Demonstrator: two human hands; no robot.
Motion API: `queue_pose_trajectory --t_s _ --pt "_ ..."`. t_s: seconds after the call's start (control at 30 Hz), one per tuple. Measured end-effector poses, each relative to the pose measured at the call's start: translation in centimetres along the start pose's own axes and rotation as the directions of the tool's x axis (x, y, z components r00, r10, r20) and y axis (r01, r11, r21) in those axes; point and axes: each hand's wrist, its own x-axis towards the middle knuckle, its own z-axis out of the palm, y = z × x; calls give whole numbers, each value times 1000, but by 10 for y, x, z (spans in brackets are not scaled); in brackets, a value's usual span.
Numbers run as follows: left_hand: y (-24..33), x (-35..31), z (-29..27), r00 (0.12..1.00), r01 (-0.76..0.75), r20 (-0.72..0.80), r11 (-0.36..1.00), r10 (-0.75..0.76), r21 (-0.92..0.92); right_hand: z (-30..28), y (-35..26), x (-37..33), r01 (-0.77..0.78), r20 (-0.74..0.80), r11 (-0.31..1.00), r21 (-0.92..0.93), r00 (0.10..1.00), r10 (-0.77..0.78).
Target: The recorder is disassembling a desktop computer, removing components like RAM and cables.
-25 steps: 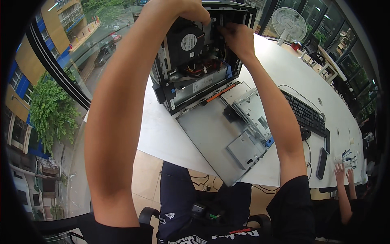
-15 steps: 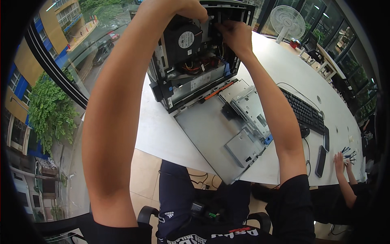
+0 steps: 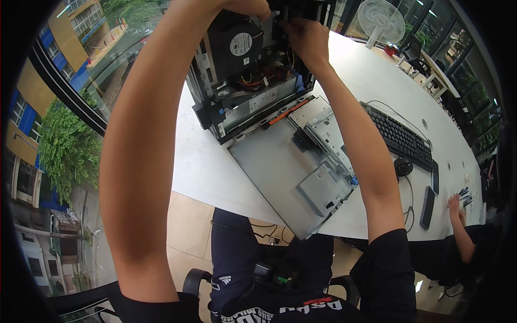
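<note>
Case position: the open black metal computer case [image 3: 269,116] stands on the white smooth-topped table [image 3: 350,64], open side toward you. Inside, at L, is a black fan housing [image 3: 230,60] w/ a white round label; below it, a bundle of thin red, yellow & black wires [image 3: 253,83].

L hand [image 3: 250,6]: at the top of the case, partly cut off by the upper edge of view. One bent finger shows; you can't tell if the fingers hold anything.

R hand [image 3: 308,46]: inside the upper R part of the case, fingers curled inward near dark internal parts. Tips are hidden; grip can't be confirmed.

Adjacent parts: flat grey metal panel [image 3: 264,161] lies on the table in front of the case, corner overhanging the edge nearest you. Silver perforated metal drive bracket [image 3: 326,129] lies at its R side, partly behind your R forearm.

R of forearm: black rectangular keyboard [image 3: 401,134], black rounded mouse [image 3: 402,167] & black slim oblong device [image 3: 427,208]. Far R: a co-worker's hand [image 3: 454,203] by the table edge.
</note>
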Motion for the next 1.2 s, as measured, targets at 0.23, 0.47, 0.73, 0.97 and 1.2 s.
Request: queue_pose_trajectory --t_s 0.23,0.47,0.73,0.97,1.2 --pt "7 -8 4 998 36 -50 996 -32 81 -8 -11 -5 -132 -9 983 126 991 134" --pt "-6 21 26 963 -67 -262 998 68 15 -19 -16 0 -106 -70 991 82 991 112" --pt "10 74 4 998 -12 -57 995 6 -98 -43 -24 -7 -214 39 974 78 977 211" --pt "22 100 17 1000 18 16 979 -15 -203 -41 -26 -14 -147 40 988 57 989 145" --pt "9 110 13 999 -26 17 992 28 -125 -36 -36 -13 -138 60 988 63 989 134"
